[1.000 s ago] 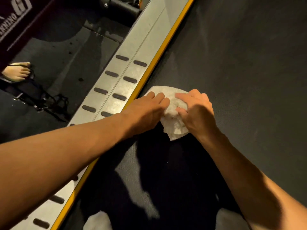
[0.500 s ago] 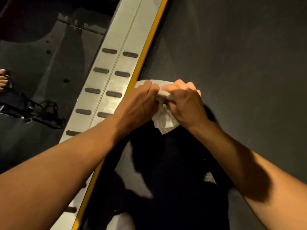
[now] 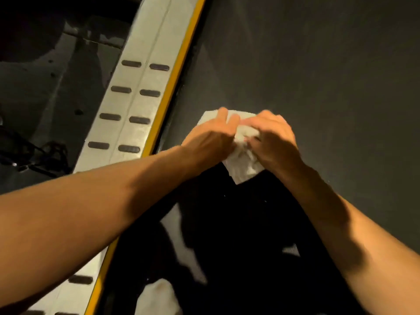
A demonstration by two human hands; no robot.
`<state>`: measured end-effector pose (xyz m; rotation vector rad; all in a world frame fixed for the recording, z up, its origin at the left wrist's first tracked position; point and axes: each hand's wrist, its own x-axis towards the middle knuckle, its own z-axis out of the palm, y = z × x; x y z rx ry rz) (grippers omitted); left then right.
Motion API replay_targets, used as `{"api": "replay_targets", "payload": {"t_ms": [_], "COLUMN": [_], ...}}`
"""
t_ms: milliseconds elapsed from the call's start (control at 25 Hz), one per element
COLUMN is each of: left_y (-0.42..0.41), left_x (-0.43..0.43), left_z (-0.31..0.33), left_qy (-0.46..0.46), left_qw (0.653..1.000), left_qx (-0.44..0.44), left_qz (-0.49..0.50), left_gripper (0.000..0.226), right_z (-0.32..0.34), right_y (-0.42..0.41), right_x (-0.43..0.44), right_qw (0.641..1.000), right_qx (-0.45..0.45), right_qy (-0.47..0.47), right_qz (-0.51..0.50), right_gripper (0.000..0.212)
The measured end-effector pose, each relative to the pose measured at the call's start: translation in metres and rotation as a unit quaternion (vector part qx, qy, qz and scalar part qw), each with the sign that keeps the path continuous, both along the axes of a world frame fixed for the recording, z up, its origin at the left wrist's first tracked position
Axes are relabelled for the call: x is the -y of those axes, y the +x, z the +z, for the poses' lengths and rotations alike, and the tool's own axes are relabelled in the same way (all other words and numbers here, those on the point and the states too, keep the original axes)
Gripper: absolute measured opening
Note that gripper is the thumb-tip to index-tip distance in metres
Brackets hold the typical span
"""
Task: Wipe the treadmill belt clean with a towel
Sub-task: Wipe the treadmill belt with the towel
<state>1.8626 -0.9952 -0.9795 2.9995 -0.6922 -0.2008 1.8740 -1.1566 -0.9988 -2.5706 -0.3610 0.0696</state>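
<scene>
A crumpled white towel (image 3: pixel 244 165) lies on the dark treadmill belt (image 3: pixel 318 76), close to the belt's left edge. My left hand (image 3: pixel 209 139) and my right hand (image 3: pixel 275 139) sit side by side on top of it, fingers curled into the cloth and bunching it between them. Much of the towel is hidden under both hands; one corner sticks out toward me.
A grey metal side rail (image 3: pixel 134 103) with dark grip pads and a yellow strip (image 3: pixel 175 73) borders the belt on the left. Beyond it is dark floor (image 3: pixel 52 87) with black cables (image 3: pixel 45 155). My shadow covers the near belt.
Both hands have gone from lying fairly flat on the towel to gathering it up between them. The hands and towel now sit a little farther right of the yellow strip.
</scene>
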Motion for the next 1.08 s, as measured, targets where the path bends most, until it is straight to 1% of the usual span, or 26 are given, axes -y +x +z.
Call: {"api": "replay_targets", "payload": {"t_ms": [40, 160, 240, 320, 360, 400, 440, 480, 560, 600, 680, 720, 760, 840, 880, 960, 1040, 1080], "left_y": [0.003, -0.009, -0.029, -0.028, -0.018, -0.006, 0.006, 0.012, 0.004, -0.006, -0.023, -0.024, -0.019, -0.001, 0.006, 0.009, -0.002, -0.010], "left_x": [0.004, 0.018, 0.032, 0.058, 0.071, 0.082, 0.089, 0.093, 0.096, 0.099, 0.112, 0.122, 0.134, 0.151, 0.152, 0.150, 0.154, 0.162], "left_z": [-0.001, -0.002, 0.007, 0.013, 0.016, 0.018, 0.022, 0.026, 0.029, 0.029, 0.030, 0.026, 0.021, 0.018, 0.016, 0.014, 0.012, 0.014], "left_qy": [-0.018, -0.066, -0.054, -0.020, 0.004, 0.027, 0.053, 0.071, 0.096, 0.093, 0.051, 0.040, 0.034, 0.022, 0.016, 0.019, -0.006, -0.020], "left_qw": [1.000, 0.997, 0.995, 0.995, 0.995, 0.995, 0.995, 0.994, 0.991, 0.990, 0.989, 0.989, 0.989, 0.993, 0.993, 0.993, 0.991, 0.990], "left_qx": [0.006, -0.038, -0.084, -0.079, -0.067, -0.066, -0.073, -0.075, -0.092, -0.103, -0.123, -0.111, -0.099, -0.090, -0.091, -0.092, -0.093, -0.104], "left_qz": [0.004, -0.005, -0.012, -0.060, -0.076, -0.070, -0.054, -0.040, -0.033, -0.038, -0.070, -0.092, -0.102, -0.078, -0.070, -0.073, -0.092, -0.091], "left_gripper": [0.013, 0.014, 0.019, 0.026, 0.028, 0.029, 0.030, 0.030, 0.029, 0.029, 0.029, 0.030, 0.030, 0.028, 0.026, 0.026, 0.024, 0.023], "right_z": [0.002, 0.004, 0.009, 0.020, 0.021, 0.021, 0.021, 0.022, 0.015, 0.012, 0.016, 0.015, 0.015, 0.010, 0.009, 0.006, 0.009, 0.009], "right_y": [-0.006, -0.037, -0.046, -0.035, -0.026, -0.020, -0.020, -0.025, -0.042, -0.053, -0.062, -0.058, -0.052, -0.044, -0.044, -0.052, -0.068, -0.072], "right_x": [-0.001, 0.006, 0.035, 0.061, 0.068, 0.068, 0.064, 0.059, 0.064, 0.076, 0.105, 0.118, 0.126, 0.128, 0.125, 0.127, 0.142, 0.152], "right_qw": [1.000, 0.999, 0.996, 0.985, 0.978, 0.975, 0.976, 0.982, 0.989, 0.991, 0.990, 0.986, 0.984, 0.984, 0.987, 0.992, 0.994, 0.992], "right_qx": [0.011, 0.040, 0.042, -0.034, -0.057, -0.057, -0.050, -0.046, -0.063, -0.051, -0.011, -0.017, -0.038, -0.045, -0.029, 0.023, 0.019, 0.009], "right_qy": [0.003, -0.015, -0.084, -0.166, -0.198, -0.212, -0.206, -0.181, -0.137, -0.127, -0.128, -0.134, -0.135, -0.110, -0.086, -0.039, -0.014, -0.015], "right_qz": [-0.018, -0.018, 0.006, -0.008, -0.027, -0.038, -0.040, -0.032, -0.015, -0.015, -0.066, -0.093, -0.112, -0.134, -0.133, -0.119, -0.110, -0.124], "right_gripper": [0.026, 0.020, 0.022, 0.030, 0.032, 0.031, 0.028, 0.026, 0.029, 0.030, 0.029, 0.029, 0.034, 0.046, 0.046, 0.034, 0.034, 0.034]}}
